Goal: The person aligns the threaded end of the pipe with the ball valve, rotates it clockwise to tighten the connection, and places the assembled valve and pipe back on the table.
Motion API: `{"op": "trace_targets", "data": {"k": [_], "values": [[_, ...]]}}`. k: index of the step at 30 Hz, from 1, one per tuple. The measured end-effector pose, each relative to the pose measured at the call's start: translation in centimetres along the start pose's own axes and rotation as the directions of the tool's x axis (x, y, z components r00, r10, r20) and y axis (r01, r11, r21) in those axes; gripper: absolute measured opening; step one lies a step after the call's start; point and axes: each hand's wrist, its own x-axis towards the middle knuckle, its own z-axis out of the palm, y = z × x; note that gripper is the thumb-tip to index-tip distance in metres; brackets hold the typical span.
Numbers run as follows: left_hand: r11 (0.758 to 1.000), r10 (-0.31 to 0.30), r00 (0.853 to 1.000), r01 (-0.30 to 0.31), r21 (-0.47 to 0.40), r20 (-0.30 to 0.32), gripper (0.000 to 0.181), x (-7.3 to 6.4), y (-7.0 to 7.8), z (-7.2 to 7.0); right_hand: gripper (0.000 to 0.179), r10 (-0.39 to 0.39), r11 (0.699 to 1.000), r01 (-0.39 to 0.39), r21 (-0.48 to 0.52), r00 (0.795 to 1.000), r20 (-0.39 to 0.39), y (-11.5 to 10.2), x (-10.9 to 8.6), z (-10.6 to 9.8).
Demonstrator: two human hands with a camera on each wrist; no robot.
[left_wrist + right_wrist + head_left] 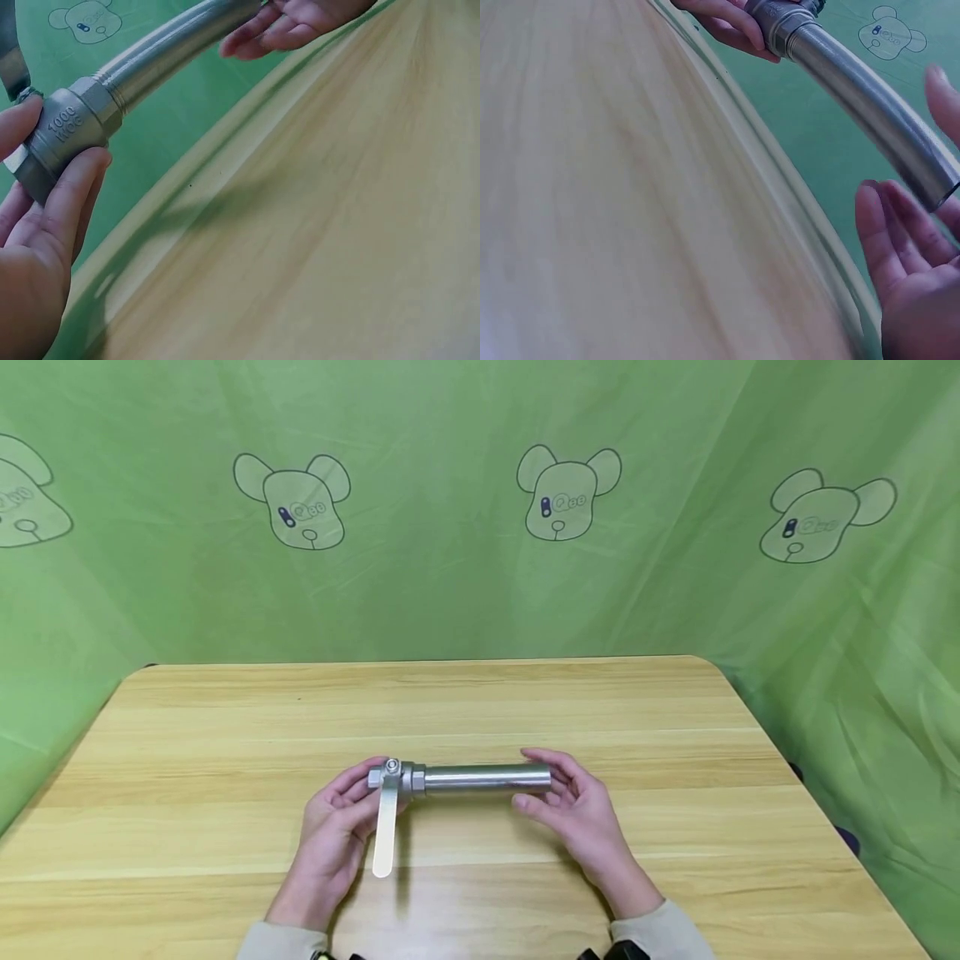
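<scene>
My left hand [335, 835] grips a metal ball valve [71, 124] by its body, thumb on one side and fingers on the other. The valve's flat lever handle [385, 833] points toward me in the head view. A straight steel pipe [487, 777] is joined to the valve's right end and sticks out sideways above the table. Around the pipe's far end, my right hand [581, 814] is spread, thumb and fingers apart. In the right wrist view the pipe [877, 112] shows its open end close to the right palm, with the fingers [877, 232] not closed on it.
The wooden table [225, 718] lies under both hands, its rounded back edge near a green cloth backdrop [450, 593] printed with bear heads. More green cloth hangs at the right side. Dark straps show by both sleeves at the bottom.
</scene>
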Motion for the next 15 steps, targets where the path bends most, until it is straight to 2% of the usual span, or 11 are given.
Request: {"op": "trace_targets", "data": {"k": [3,6,11,15], "values": [[0.999,0.012,1.000,-0.011,-0.030,0.020,0.038,0.06,0.03,-0.21,0.078,-0.097,0.994,0.094,0.064,0.994,0.041,0.25,0.03,-0.20],[0.999,0.017,0.999,-0.015,-0.052,0.041,0.038,0.12,0.01,-0.36,0.075,-0.133,0.987,0.129,0.101,0.990,0.036,0.40,0.02,-0.33],[0.999,0.009,0.999,-0.007,-0.049,0.051,0.039,0.10,0.02,-0.31,0.059,-0.084,0.993,0.086,0.081,0.996,-0.022,0.34,0.04,-0.36],[1.000,0.010,0.999,-0.008,-0.029,0.053,0.040,0.07,0.01,-0.27,0.056,-0.041,0.997,0.044,0.058,0.998,-0.048,0.18,0.10,-0.34]]}}
